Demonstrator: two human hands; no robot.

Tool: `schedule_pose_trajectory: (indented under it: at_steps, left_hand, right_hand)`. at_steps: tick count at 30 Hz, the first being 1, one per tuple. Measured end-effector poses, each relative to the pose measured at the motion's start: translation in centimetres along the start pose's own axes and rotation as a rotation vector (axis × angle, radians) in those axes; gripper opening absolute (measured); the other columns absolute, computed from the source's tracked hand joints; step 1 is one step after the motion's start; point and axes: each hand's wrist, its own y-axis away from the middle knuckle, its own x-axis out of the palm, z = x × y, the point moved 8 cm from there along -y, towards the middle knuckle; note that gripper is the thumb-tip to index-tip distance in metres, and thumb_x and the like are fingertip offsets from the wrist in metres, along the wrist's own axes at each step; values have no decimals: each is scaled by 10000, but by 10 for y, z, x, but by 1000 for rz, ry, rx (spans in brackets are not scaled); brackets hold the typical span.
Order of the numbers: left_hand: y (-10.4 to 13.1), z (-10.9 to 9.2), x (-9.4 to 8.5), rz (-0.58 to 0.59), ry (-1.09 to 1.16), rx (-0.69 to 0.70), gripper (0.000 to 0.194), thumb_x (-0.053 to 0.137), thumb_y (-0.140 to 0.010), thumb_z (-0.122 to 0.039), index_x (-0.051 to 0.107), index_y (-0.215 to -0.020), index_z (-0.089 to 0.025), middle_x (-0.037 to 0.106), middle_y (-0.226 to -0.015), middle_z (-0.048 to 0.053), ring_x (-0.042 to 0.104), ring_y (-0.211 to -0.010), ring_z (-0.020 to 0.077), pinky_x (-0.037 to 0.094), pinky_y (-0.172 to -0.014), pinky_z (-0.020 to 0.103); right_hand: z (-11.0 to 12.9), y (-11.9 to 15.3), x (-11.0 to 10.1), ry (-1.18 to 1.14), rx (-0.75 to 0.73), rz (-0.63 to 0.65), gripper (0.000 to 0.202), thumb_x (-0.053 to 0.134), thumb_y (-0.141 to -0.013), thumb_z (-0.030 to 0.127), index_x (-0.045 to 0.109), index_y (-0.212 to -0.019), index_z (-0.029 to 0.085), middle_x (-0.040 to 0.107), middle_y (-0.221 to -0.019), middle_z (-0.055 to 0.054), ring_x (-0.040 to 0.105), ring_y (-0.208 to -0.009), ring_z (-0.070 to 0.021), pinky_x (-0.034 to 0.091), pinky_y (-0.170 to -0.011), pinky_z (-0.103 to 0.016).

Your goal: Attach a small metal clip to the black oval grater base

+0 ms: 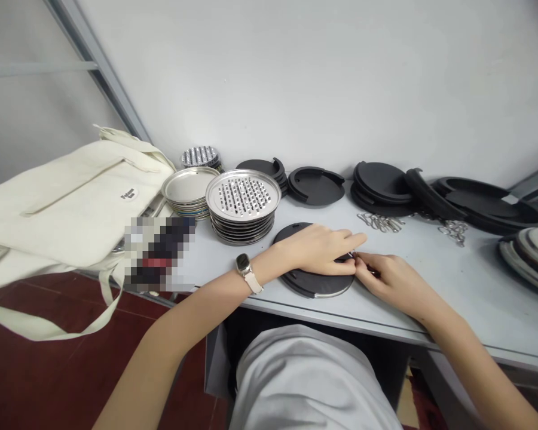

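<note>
A round black disc [302, 283] lies on the table near its front edge, with a strip of silvery rim showing at the front. My left hand [323, 248] rests on top of it, fingers stretched out to the right and holding it down. At the disc's right edge, my right hand [383, 278] has its thumb and fingers pinched together. A small shiny glint shows at those fingertips, but what they grip is mostly hidden. Small metal clips [381, 222] lie in a heap behind my hands.
Stacked metal grater discs [244, 200] and plain metal discs [190, 186] stand on the left. Black round covers [316, 185] line the wall, with larger black ones [479, 200] further right. More discs [535, 254] sit at the right edge. A cream bag [72, 203] hangs over the left end.
</note>
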Motion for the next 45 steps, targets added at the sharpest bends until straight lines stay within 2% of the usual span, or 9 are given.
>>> schedule_pose_trajectory:
  at_steps: [17, 32, 45]
  left_hand:
    - [1, 0, -1, 14, 0, -7, 283, 388, -900, -380, 474, -1068, -170, 605, -967, 71, 606, -733, 211, 378, -589, 298]
    - [1, -1, -1, -19, -12, 9, 278, 380, -900, -372, 479, -1052, -161, 601, -942, 68, 597, -706, 212, 371, -574, 307]
    - [2, -2, 0, -28, -37, -3, 280, 377, -906, -351, 484, -1080, -159, 587, -931, 77, 593, -690, 209, 380, -574, 305]
  right_hand:
    - [1, 0, -1, -6, 2, 2, 327, 360, -882, 330, 487, -609, 201, 586, -529, -8, 491, -457, -131, 315, -496, -239]
    - [2, 0, 0, -22, 1, 11, 310, 364, -890, 323, 494, -638, 200, 582, -532, -4, 491, -462, -132, 325, -504, -240]
    - [1, 1, 1, -20, 29, 51, 292, 357, -906, 319, 503, -684, 198, 636, -607, -49, 544, -522, -168, 338, -539, -265]
